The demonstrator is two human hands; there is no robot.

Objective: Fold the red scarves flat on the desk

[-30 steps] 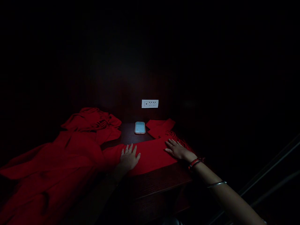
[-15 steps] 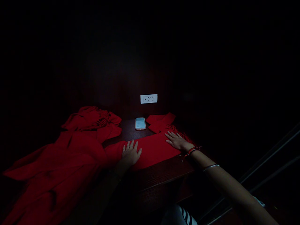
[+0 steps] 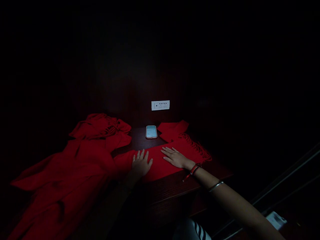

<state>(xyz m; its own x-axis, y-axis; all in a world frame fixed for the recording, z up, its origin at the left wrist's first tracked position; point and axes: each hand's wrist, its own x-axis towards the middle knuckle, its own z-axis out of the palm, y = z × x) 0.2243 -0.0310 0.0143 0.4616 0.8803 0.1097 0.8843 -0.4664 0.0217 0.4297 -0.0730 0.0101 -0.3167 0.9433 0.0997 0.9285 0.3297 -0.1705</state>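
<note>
A red fringed scarf (image 3: 156,164) lies flat across the dark tabletop, its tassels at the right end. My left hand (image 3: 141,165) rests palm down on the scarf, fingers spread, a ring on one finger. Farther right, my right hand (image 3: 176,157) presses flat on the same cloth with fingers stretched out. A red cord bracelet and a silver bangle circle the right wrist and forearm. To the left, the cloth runs into a large rumpled heap of red fabric (image 3: 85,156) that hangs over the near edge.
A lit phone (image 3: 151,132) lies behind the scarf, beside another folded red cloth (image 3: 172,130). On the dark wall is a white socket panel (image 3: 160,105). The table's front edge (image 3: 175,195) runs below my hands. A pale object (image 3: 275,220) lies low at the right.
My right hand has slid left along the scarf, closer to my left hand, uncovering more of the fringe. The left hand stays in place. The view has shifted slightly.
</note>
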